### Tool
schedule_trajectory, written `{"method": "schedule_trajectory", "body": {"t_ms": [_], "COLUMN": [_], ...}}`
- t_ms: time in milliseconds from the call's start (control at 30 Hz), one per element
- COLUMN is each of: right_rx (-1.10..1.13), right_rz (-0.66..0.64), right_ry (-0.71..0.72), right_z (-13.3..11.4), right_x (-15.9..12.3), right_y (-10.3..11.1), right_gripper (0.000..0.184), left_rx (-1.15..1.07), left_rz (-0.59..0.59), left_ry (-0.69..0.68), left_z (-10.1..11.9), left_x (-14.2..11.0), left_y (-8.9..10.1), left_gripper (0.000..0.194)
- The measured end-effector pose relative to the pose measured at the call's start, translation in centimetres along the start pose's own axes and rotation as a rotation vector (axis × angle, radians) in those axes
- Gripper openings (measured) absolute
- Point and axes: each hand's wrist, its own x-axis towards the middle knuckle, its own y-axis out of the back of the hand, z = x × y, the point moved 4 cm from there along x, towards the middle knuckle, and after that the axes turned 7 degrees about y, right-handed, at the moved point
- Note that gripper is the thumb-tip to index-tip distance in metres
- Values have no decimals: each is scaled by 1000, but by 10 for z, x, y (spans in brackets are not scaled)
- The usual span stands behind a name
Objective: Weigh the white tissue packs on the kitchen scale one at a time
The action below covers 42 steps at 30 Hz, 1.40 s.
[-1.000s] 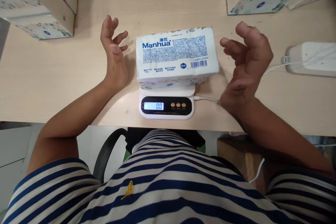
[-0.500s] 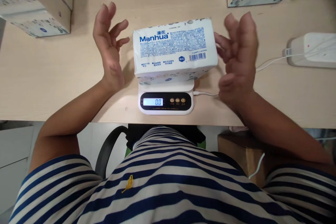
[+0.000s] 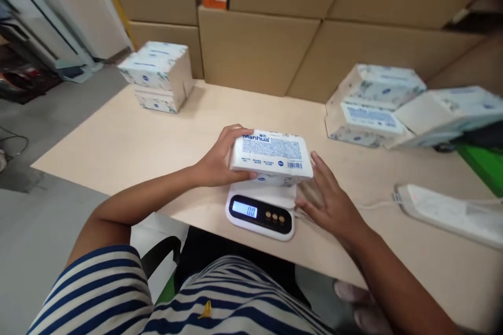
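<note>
A white Manhua tissue pack (image 3: 271, 159) lies on a small white digital scale (image 3: 261, 212) near the table's front edge. The scale's lit display reads 0.0. My left hand (image 3: 220, 159) grips the pack's left end, fingers over the top and thumb under the front side. At the pack's right end my right hand (image 3: 328, 199) has its fingers stretched out, fingertips touching the pack's right side.
A stack of tissue packs (image 3: 159, 76) stands at the table's back left, and several more packs (image 3: 373, 104) lie at the back right. A white power strip (image 3: 448, 212) with its cable sits at the right. Cardboard boxes (image 3: 255, 42) line the wall behind the table (image 3: 118, 141).
Both hands came in from hovering open beside the pack; the left now grips its left end and the right touches its right end. The camera tilted up, showing the room.
</note>
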Motion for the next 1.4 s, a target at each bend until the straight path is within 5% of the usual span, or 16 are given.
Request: {"method": "schedule_trajectory", "body": {"t_ms": [167,333,433,567,667,800,933,1067,1400], "right_rx": [29,55,99,131,120,107,117,156,151], "right_rz": [17,12,9,-4,31,71,82,73,69], "right_ry": [-16,-63,-146,-190,-130,-76,-85,-166,-171], "right_z": [7,16,15,16,25,36,37,38,29], "right_x": [-9,-16,-17,-16,-17,-21,-23,-24,-20], "right_y": [-11,-16,-20,-27,-28,-26,-28,-32,-25], "right_gripper": [89,94,89,86,89,92,93,92,90], "left_rx": [-226,-288,-258,32,396,689,864,909,962], "left_rz": [55,227,293,206,284,359,224,181,204], "left_ry": [240,543,759,914,940,835,695,718,737], "left_z": [7,-34,-60,-76,-78,-70,-67,-81,-81], "left_x": [-23,-76,-106,-125,-127,-120,-106,-92,-79], "left_y": [71,175,222,260,281,281,254,233,210], "left_gripper": [93,103,110,112,124,129,96,75,77]}}
